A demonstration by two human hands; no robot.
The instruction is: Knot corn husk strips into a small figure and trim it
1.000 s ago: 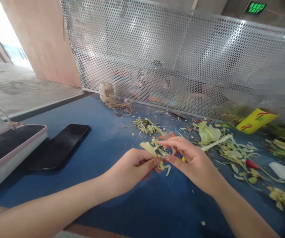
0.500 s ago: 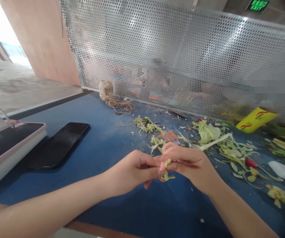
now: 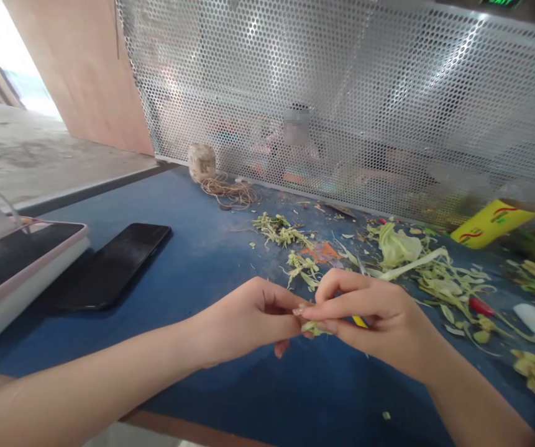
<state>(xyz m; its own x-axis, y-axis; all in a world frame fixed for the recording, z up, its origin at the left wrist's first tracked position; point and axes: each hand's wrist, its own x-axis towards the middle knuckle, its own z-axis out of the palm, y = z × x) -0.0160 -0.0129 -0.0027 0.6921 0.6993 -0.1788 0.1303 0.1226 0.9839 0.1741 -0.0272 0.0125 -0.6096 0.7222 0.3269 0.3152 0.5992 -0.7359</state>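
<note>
My left hand point(image 3: 267, 313) is closed in a pinch on a small pale green plant sprig point(image 3: 314, 329), mostly hidden by the fingers. From the other side, my right hand point(image 3: 374, 313) pinches the same sprig, fingertips of both hands meeting over the blue tabletop point(image 3: 211, 248). A yellow strip point(image 3: 359, 321) shows under my right fingers and a thin silvery piece point(image 3: 361, 266) behind them; whether they are one tool, and whether it is held, I cannot tell. Just beyond the hands lie green sprigs point(image 3: 302, 266) and a longer pile of them point(image 3: 281, 230).
Leaf and stem scraps point(image 3: 444, 279) cover the right side, with a yellow tube point(image 3: 493, 223) behind. A black phone point(image 3: 118, 264) and a pink-edged case point(image 3: 25, 267) occupy the left. A twine roll point(image 3: 202, 162) stands by the perforated metal screen point(image 3: 248, 81).
My right fingers have shifted, the index now lying over the sprig, which shows less. A yellow strip has come into sight under the right hand. The view has tipped slightly down.
</note>
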